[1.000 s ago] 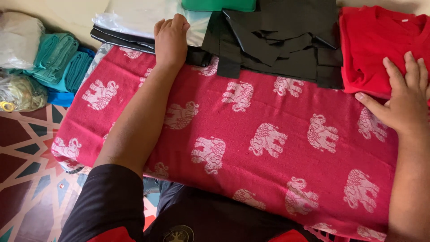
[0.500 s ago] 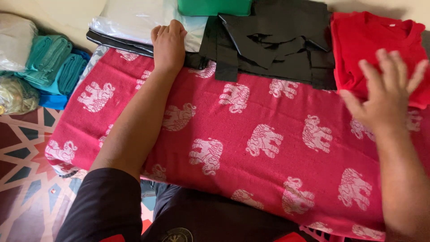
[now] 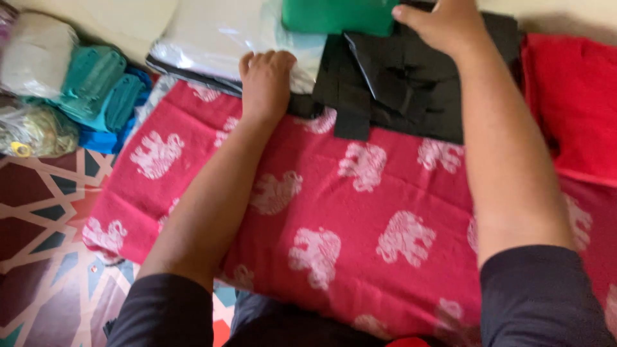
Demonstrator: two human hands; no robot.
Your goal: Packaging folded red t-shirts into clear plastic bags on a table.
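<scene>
A pink-red cloth with white elephants (image 3: pixel 360 218) lies spread across my lap and the floor. My left hand (image 3: pixel 267 80) rests palm down on its far edge, fingers bent over the edge, with nothing seen in them. My right hand (image 3: pixel 447 26) reaches far over a pile of black plastic bags (image 3: pixel 398 90) and lies on top of it. Its thumb points left toward a green folded item (image 3: pixel 334 16), and its fingers are cut off by the top of the frame.
A red garment (image 3: pixel 578 96) lies at the right. A clear plastic-wrapped packet (image 3: pixel 212 38) sits behind my left hand. Teal folded cloths (image 3: pixel 103 90) and two filled plastic bags (image 3: pixel 35 58) are at the left on the patterned floor (image 3: pixel 38 212).
My right hand lifted off the red garment and swung left and forward onto the black bags. My left hand stayed on the cloth's far edge. The view tilted closer.
</scene>
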